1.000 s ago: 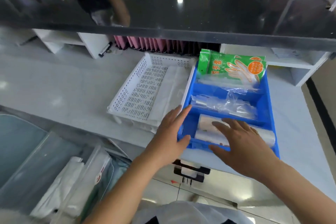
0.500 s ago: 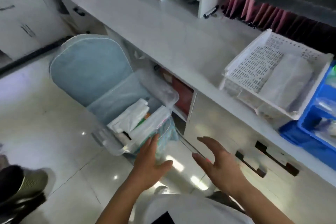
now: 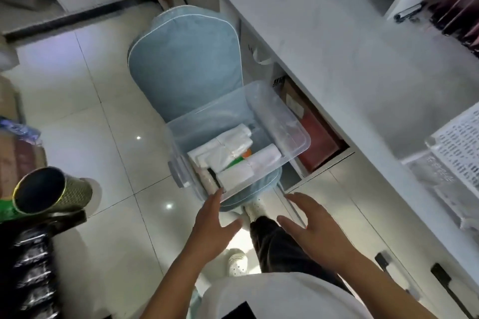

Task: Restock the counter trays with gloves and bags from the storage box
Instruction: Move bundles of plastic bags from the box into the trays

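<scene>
A clear plastic box [image 3: 274, 122] is sitting open on a blue chair [image 3: 186, 59], just beside the white counter [image 3: 337, 46]. White bag rolls [image 3: 248, 166] and folded white packs [image 3: 220, 150] are lying packed inside it, with a bit of green and orange [image 3: 241, 158] showing between them. At the right edge, a white mesh tray [image 3: 458, 147] is resting on the counter, only partly in view, its contents too blurred to tell.

Head view — steeply down, near
</scene>
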